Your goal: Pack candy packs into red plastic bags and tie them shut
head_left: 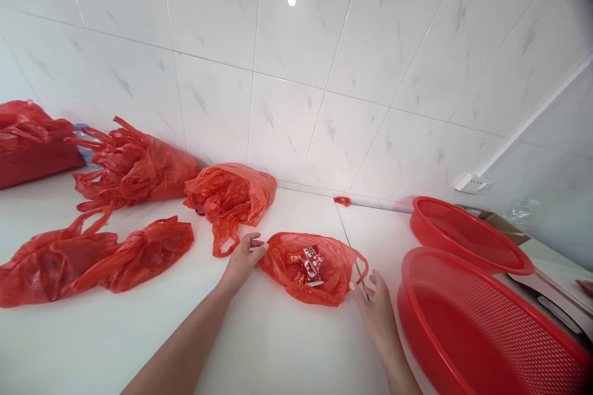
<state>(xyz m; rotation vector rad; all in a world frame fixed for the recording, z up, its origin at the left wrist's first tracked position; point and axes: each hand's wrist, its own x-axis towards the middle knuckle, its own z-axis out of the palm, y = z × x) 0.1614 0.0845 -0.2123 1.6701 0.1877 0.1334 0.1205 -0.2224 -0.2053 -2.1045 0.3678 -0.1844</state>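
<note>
Two red baskets (417, 321) stand nearest, at the right. One open red bag (279, 268) lies on the bench (278, 345), its packets (311, 261) overlapping too much to count. The left hand (241, 261) touches its left edge, fingers barely parted — whether they grip, I cannot tell. The right hand (377, 307), fingers spread by one handle (365, 264), holds nothing. Three red bundles (152, 163) sit by the wall (287, 111).

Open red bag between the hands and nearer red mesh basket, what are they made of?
Open red handled bag: probably thin, glossy plastic film; it is translucent and crinkled. Nearer red mesh-walled basket: likely rigid moulded plastic, smooth, with an even rim and regular holes.
</note>
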